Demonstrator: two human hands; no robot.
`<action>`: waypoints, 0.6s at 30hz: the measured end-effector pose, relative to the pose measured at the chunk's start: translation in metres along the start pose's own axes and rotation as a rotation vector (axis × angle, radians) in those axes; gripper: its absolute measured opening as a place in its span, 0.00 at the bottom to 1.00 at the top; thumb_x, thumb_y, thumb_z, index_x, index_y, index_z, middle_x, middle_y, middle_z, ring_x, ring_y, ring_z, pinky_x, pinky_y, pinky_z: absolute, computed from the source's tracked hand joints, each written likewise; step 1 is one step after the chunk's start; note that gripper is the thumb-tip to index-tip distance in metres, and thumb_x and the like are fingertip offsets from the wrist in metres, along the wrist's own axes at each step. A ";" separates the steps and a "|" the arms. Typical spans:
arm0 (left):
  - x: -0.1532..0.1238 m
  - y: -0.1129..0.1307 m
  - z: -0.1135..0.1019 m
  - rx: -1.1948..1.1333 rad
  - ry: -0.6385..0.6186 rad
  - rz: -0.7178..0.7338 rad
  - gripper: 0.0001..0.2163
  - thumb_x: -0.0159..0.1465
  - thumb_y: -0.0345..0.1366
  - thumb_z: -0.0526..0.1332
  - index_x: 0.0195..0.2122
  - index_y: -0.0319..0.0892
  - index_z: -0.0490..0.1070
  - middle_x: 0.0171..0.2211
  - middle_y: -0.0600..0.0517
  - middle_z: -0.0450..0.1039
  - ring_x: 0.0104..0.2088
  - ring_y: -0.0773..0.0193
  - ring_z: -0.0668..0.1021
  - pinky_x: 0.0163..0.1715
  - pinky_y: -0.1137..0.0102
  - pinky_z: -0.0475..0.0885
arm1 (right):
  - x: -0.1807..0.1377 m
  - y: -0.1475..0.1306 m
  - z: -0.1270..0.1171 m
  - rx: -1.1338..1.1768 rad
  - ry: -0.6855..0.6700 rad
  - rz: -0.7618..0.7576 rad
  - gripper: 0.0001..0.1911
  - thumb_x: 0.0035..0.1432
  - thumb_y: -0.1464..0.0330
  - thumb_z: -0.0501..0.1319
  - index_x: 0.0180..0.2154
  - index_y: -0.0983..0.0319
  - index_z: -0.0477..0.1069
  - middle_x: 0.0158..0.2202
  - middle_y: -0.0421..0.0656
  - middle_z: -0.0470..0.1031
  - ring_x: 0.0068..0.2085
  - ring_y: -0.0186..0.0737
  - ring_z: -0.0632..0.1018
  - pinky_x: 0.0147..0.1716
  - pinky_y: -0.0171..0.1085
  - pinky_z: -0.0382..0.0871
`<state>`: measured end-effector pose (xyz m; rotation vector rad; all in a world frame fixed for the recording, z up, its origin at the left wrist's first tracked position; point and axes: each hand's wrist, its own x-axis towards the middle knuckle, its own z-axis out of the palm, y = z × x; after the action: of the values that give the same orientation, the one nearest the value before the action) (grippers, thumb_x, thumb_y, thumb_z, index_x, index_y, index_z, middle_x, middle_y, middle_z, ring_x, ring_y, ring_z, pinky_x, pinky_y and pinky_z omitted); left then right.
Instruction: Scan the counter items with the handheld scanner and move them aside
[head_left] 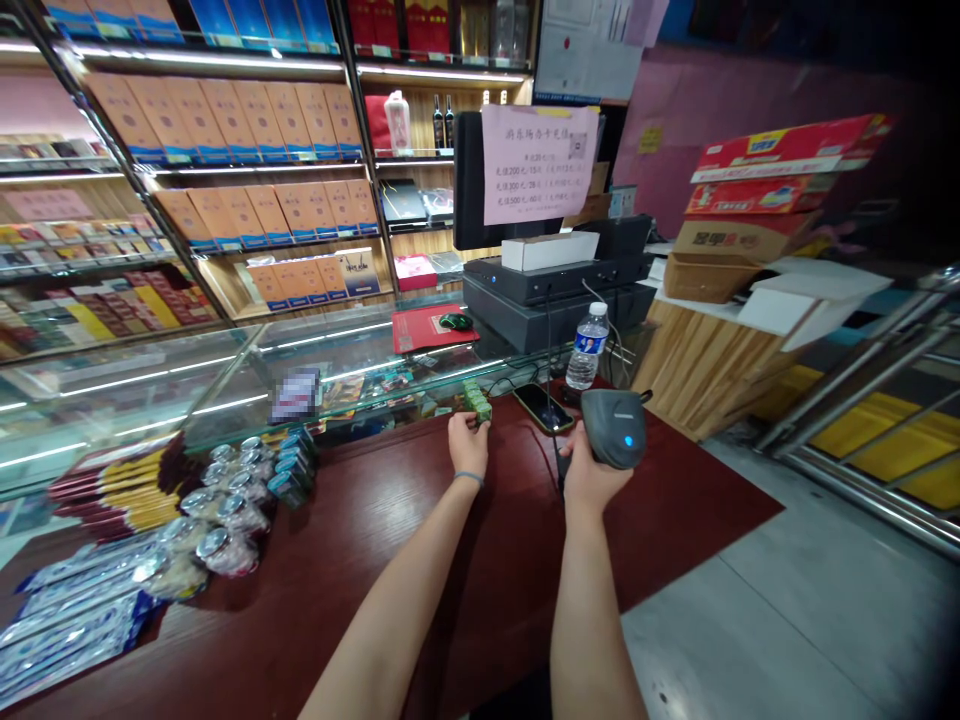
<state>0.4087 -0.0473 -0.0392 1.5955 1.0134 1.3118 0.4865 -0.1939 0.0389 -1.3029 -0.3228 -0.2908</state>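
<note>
The left hand [469,440] has its grip pinched on a small green pack [478,402]. The pack sits at the far edge of the dark wooden surface [390,560], right against the glass display case [150,400]. Only the fingertips are on it, so the hold looks light. A tilt or a knock against the glass could let it slide out and drop flat.

The right hand [589,470] is clenched around the handle of a grey scanner [615,428], whose head shows a blue light. The scanner is held above the surface, just to the right of the pack. I cannot tell which way its reading window faces, and if it points away from the pack's code it will probably read nothing.

A phone [544,407] lies flat between the two hands, near the far edge, and a dark cord [548,340] runs down beside it. Swinging the scanner could drag that cord across the phone. It could also reach the water bottle [587,347], which stands upright toward the far right corner and looks easy to tip. The wrapped packets [232,500] along the left edge are well away from both hands.
</note>
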 end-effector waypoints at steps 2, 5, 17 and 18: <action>0.000 -0.002 0.000 0.006 0.007 -0.010 0.10 0.56 0.27 0.69 0.37 0.40 0.69 0.38 0.50 0.68 0.39 0.62 0.76 0.44 0.62 0.76 | 0.000 0.000 0.000 0.000 -0.009 -0.007 0.19 0.52 0.55 0.67 0.20 0.61 0.68 0.17 0.41 0.70 0.19 0.37 0.72 0.24 0.39 0.72; -0.002 -0.004 -0.003 -0.034 0.015 -0.026 0.14 0.55 0.26 0.70 0.40 0.39 0.69 0.41 0.48 0.68 0.41 0.62 0.76 0.45 0.62 0.76 | -0.001 0.001 0.000 -0.003 -0.017 -0.007 0.19 0.52 0.56 0.68 0.20 0.61 0.69 0.18 0.41 0.71 0.20 0.38 0.72 0.24 0.40 0.72; -0.011 0.009 -0.110 -0.139 0.070 0.045 0.18 0.57 0.32 0.69 0.49 0.42 0.71 0.48 0.45 0.70 0.49 0.58 0.77 0.50 0.61 0.76 | -0.010 0.020 0.009 -0.094 -0.140 -0.072 0.21 0.47 0.51 0.70 0.25 0.62 0.71 0.22 0.45 0.74 0.23 0.46 0.76 0.28 0.46 0.74; -0.011 0.009 -0.124 -0.134 0.088 0.050 0.17 0.57 0.33 0.69 0.48 0.41 0.71 0.47 0.45 0.70 0.49 0.58 0.77 0.49 0.61 0.76 | -0.011 0.022 0.010 -0.104 -0.146 -0.103 0.21 0.46 0.51 0.70 0.26 0.62 0.72 0.22 0.46 0.75 0.25 0.48 0.78 0.29 0.46 0.75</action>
<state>0.2855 -0.0480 -0.0188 1.4817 0.9233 1.4640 0.4839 -0.1782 0.0167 -1.4152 -0.5048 -0.3029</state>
